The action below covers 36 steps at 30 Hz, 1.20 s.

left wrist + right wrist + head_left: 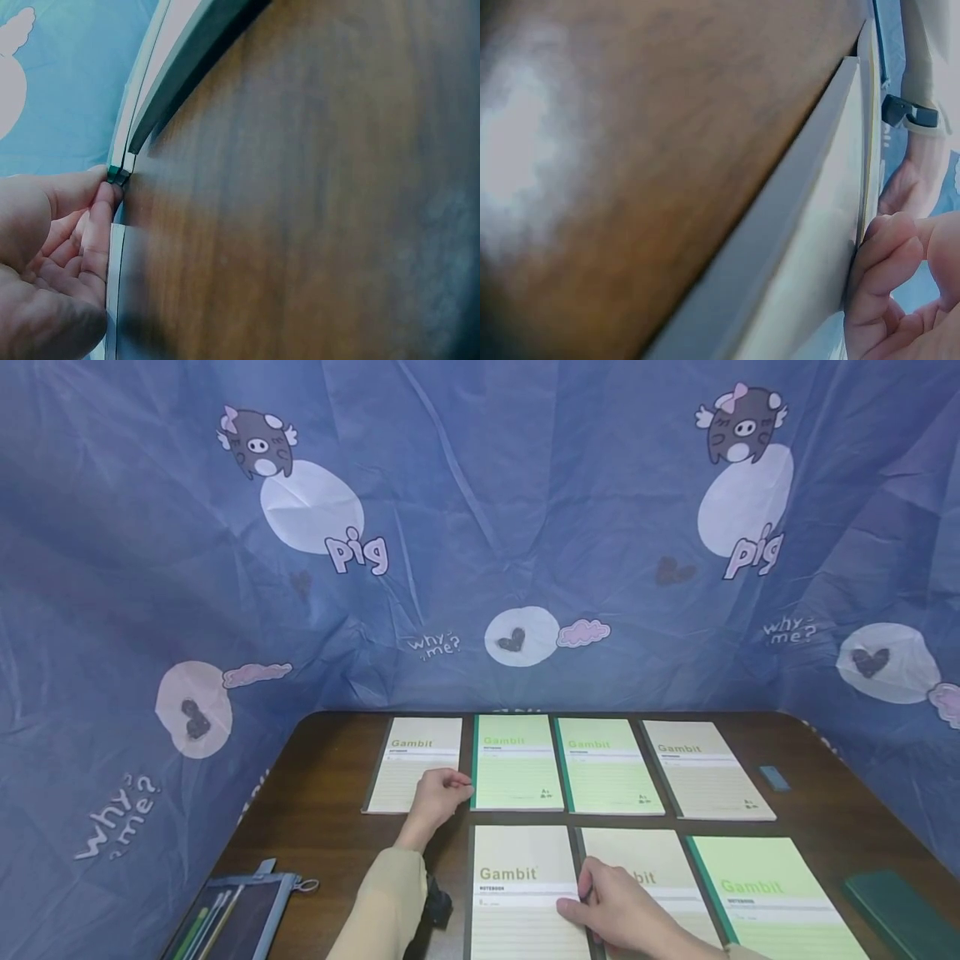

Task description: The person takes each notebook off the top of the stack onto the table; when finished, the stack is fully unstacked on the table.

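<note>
Gambit notebooks lie in two rows on the table. My left hand (441,797) is at the back row, pinching the green-spined notebook (517,777) by its left edge. Thumb and fingertips meet at the green corner (114,174) in the left wrist view. To its left is a cream dark-spined notebook (408,777), partly behind the hand. In the front row my right hand (618,906) has curled fingers and thumb at the seam between the left cream notebook (521,910) and the middle cream notebook (652,852). The hand covers part of the middle one.
Another green notebook (611,777) and a cream one (708,777) complete the back row; a green one (780,893) lies front right. A small blue item (775,778) and a dark green case (900,906) are at the right. A pencil pouch (258,918) lies front left.
</note>
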{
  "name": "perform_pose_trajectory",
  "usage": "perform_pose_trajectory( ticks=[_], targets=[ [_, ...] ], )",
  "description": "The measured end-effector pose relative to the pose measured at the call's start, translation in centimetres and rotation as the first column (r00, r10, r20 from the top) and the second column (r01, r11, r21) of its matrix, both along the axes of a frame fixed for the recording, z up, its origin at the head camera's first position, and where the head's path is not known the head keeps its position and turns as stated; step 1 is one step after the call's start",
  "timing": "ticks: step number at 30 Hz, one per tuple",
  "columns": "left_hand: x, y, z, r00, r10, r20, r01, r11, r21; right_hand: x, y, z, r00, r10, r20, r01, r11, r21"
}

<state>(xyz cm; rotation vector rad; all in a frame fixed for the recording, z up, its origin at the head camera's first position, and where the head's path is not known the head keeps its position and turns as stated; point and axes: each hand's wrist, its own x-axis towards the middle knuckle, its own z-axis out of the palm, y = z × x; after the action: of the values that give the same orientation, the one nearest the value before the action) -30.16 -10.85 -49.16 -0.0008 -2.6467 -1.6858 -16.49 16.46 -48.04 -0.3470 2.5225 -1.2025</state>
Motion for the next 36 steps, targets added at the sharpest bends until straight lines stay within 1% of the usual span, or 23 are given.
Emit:
perform_pose_trajectory(
  ticks=[9, 14, 18, 21, 26, 30, 36],
  targets=[
    [-0.1, -0.1, -0.1, 1.0, -0.001, 0.005, 0.001, 1.0, -0.004, -0.2, 0.1, 0.3, 1.0, 0.004, 0.003, -0.004, 1.0, -0.007],
    [-0.1, -0.1, -0.2, 1.0, -0.004, 0.002, 0.004, 1.0, 0.005, -0.5, 0.1, 0.4, 1.0, -0.008, -0.021, 0.008, 1.0, 0.003],
    [-0.1, 0.0, -0.2, 1.0, -0.005, 0.001, 0.004, 1.0, 0.006, -1.2, 0.1, 0.4, 0.998, -0.008, -0.061, 0.009, 1.0, 0.011],
    [-0.1, -0.1, -0.1, 1.0, -0.001, 0.005, 0.001, 1.0, 0.008, -2.0, 0.2, 0.6, 0.996, -0.02, -0.085, 0.021, 1.0, 0.018],
    [-0.1, -0.1, 0.0, 1.0, -0.005, -0.002, 0.005, 1.0, 0.012, -3.6, 0.4, 1.2, 0.992, -0.085, -0.091, 0.087, 0.996, 0.02],
    [-0.1, -0.1, 0.1, 1.0, -0.008, -0.004, 0.008, 1.0, 0.012, -5.1, 0.7, 1.4, 0.984, -0.13, -0.119, 0.135, 0.99, 0.029],
    [0.1, 0.1, 0.2, 1.0, -0.007, 0.005, 0.007, 1.0, 0.01, -7.6, 0.8, 1.7, 0.976, -0.186, -0.115, 0.191, 0.981, 0.03]
  ],
)
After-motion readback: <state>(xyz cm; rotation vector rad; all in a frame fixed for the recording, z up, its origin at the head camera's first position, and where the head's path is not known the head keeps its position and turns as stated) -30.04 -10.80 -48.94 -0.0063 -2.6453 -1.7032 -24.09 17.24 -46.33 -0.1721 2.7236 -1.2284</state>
